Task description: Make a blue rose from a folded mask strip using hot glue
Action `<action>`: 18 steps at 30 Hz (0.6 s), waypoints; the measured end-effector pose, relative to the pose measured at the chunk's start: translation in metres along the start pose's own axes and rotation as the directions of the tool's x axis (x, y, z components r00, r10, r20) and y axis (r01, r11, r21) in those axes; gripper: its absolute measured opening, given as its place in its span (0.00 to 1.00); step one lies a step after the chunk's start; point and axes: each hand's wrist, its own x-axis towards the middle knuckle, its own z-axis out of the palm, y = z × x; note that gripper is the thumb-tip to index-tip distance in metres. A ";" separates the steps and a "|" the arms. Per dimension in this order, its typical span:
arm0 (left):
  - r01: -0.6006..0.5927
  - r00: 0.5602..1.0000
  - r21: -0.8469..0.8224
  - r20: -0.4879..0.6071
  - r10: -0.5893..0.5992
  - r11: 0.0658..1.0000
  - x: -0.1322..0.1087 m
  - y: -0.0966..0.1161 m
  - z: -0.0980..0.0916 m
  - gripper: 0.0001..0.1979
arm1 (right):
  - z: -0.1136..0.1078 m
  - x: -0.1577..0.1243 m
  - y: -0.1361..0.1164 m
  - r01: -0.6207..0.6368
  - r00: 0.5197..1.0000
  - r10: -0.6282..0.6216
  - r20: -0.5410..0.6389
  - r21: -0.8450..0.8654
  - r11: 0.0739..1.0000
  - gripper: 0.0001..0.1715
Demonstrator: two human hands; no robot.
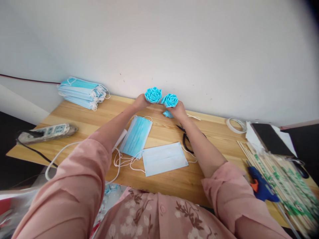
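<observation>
Near the wall, my left hand [141,102] is closed around the base of a blue rose-shaped flower [153,95]. Just right of it, my right hand [178,109] grips a second blue flower [170,100]; the two blooms nearly touch. A third blue flower [168,114] shows low beside my right hand, partly hidden. Two face masks, one blue side up [137,136] and one pale side up [164,159], lie on the wooden table [214,132] between my forearms. Black scissors [186,142] are partly covered by my right forearm.
A stack of masks [81,91] sits at the back left, above a power strip [50,132]. At right are a tape roll [235,125], a black phone [271,139], a blue glue gun [263,186] and wrapped wooden sticks [286,179].
</observation>
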 end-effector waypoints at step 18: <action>0.039 0.999 0.094 -0.009 -0.038 0.995 0.000 0.005 0.001 0.19 | -0.008 -0.005 -0.002 -0.015 1.000 0.014 -0.019 -0.056 0.998 0.17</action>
